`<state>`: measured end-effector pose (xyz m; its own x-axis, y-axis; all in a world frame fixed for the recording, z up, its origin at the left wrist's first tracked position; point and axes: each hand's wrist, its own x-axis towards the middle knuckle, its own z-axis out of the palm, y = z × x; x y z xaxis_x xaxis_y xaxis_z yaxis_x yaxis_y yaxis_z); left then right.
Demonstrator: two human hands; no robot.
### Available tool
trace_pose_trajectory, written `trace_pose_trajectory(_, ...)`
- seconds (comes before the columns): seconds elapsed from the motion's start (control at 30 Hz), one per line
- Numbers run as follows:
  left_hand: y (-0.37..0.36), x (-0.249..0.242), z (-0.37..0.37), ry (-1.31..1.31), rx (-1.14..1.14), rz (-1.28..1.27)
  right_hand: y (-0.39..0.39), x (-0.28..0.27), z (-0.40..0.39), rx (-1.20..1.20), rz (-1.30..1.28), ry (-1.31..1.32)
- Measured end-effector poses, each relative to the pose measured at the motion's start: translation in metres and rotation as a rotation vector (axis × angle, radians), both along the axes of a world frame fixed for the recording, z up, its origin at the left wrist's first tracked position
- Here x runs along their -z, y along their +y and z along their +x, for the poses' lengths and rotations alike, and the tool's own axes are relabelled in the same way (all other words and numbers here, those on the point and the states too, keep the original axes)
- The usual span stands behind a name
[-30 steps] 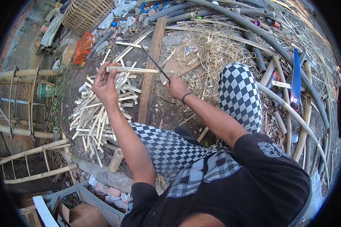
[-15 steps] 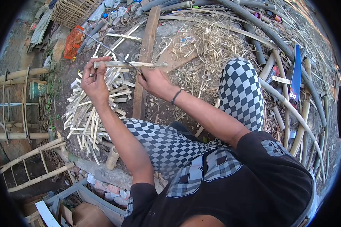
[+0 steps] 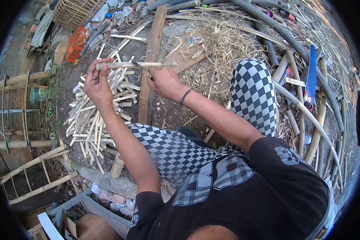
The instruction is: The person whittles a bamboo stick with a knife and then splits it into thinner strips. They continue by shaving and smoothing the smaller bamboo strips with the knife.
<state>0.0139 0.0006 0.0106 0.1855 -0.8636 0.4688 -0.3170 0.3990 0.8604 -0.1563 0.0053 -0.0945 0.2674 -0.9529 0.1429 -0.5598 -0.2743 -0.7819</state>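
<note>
My left hand [image 3: 97, 86] pinches one end of a pale bamboo strip [image 3: 118, 65] between thumb and fingers. The strip lies nearly level across the view, and a small curl shows at its right end. My right hand [image 3: 168, 83] is closed around a long, thin, dark knife [image 3: 137, 64], which crosses the strip at a slant. Its far part points up and left and looks faint. The right fingers sit just beneath the strip, partly hiding the knife's near end. Below my left hand lies a heap of cut bamboo strips [image 3: 94, 124].
A wooden plank [image 3: 151, 60] runs up the middle, with curly shavings [image 3: 228, 50] to its right. A blue-bladed saw [image 3: 311, 76] leans among bamboo poles [image 3: 308, 112] at right. An orange crate [image 3: 76, 44] and a woven basket [image 3: 74, 14] stand upper left.
Both hands have shifted slightly up, the left one also a little left, with the bamboo strip. The knife still crosses the strip, its far part now fainter.
</note>
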Motion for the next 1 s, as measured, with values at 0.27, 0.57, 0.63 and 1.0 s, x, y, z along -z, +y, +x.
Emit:
trace_pose_trajectory(0.27,0.002,-0.002,-0.009,-0.047,0.002,-0.011,-0.021,0.135,-0.024,0.245,0.240,0.152)
trace_pose_trajectory(0.57,0.009,-0.007,-0.007,-0.076,-0.037,-0.056,-0.012,0.131,-0.017,0.038,0.310,0.129)
trace_pose_trajectory(0.63,0.006,-0.003,-0.001,0.032,-0.066,-0.072,-0.002,0.152,-0.018,0.065,0.304,0.067)
trace_pose_trajectory(1.0,0.003,-0.008,0.001,-0.002,-0.050,-0.001,0.011,0.039,0.005,0.044,0.150,-0.108)
